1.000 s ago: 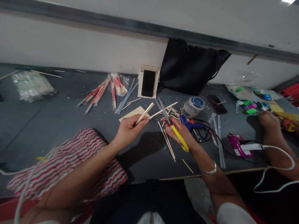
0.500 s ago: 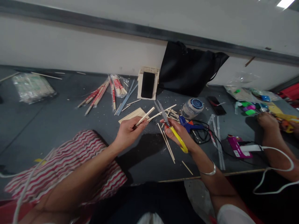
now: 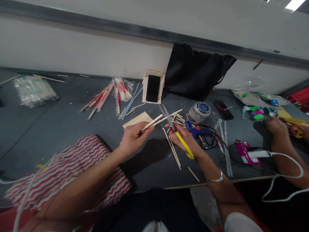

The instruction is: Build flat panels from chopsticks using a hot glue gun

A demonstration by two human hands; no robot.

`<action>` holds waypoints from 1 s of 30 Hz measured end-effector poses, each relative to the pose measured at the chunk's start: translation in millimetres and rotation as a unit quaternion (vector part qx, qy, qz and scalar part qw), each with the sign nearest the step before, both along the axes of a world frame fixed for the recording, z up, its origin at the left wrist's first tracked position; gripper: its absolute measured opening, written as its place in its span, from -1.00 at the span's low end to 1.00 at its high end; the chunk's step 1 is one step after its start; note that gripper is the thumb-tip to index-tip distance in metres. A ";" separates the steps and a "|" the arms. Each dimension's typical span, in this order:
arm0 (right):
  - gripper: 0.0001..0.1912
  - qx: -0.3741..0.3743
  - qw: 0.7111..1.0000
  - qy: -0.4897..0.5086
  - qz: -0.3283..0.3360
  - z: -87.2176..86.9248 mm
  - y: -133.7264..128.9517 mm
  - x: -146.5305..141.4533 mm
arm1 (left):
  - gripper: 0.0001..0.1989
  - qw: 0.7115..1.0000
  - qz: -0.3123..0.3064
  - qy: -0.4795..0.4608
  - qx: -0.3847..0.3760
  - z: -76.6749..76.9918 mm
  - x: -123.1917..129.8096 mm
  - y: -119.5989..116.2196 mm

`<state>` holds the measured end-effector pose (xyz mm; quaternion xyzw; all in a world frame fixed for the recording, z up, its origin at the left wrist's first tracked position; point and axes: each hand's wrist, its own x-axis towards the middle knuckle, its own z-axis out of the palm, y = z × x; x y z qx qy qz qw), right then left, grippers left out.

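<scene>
My left hand is closed around thin wooden sticks, whose ends point up and to the right. In my right hand are yellow-handled scissors, with parted blades near one of the sticks. Whether the blades touch it, I cannot tell. A flat panel of pale sticks lies just behind my left hand. Cut pieces lie beside a blue glue gun, to the right of the scissors. Two loose sticks rest on the dark table below the blades.
A jar with a blue lid stands behind the glue gun. A phone leans at the back beside a black bag. Striped cloth lies left; a power strip and another person's hand are right.
The sticks in my left hand have tilted lower and reach further right, closer to the scissor blades. My right hand has barely moved.
</scene>
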<state>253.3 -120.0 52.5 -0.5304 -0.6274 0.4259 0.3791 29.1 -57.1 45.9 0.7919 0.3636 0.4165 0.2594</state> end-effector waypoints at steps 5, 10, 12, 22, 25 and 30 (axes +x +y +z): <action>-0.35 0.006 1.000 0.001 -0.004 -5.2 0.9 0.1 | -0.74 1.000 -0.004 0.007 -0.002 -1.4 -0.9 1.0; -0.28 0.031 0.999 0.024 -0.035 -24.3 0.9 -0.1 | -0.74 1.000 -0.027 0.011 -0.007 -0.5 -2.3 3.2; -0.25 0.022 0.998 0.034 -0.043 -29.9 0.3 -0.3 | -0.73 0.999 -0.039 0.011 -0.017 0.2 -2.7 4.2; -0.69 0.040 0.994 -0.078 -0.072 -11.7 -2.4 -3.6 | -0.70 0.994 -0.098 -0.012 -0.051 6.3 0.4 5.2; -0.76 0.084 0.987 -0.114 -0.075 -9.8 -3.6 -3.9 | -0.68 0.995 -0.088 0.003 -0.056 4.6 0.8 5.2; -0.74 0.108 0.981 -0.134 -0.087 -9.7 -2.6 -5.7 | -0.76 0.998 -0.045 0.006 -0.041 -3.3 1.4 5.2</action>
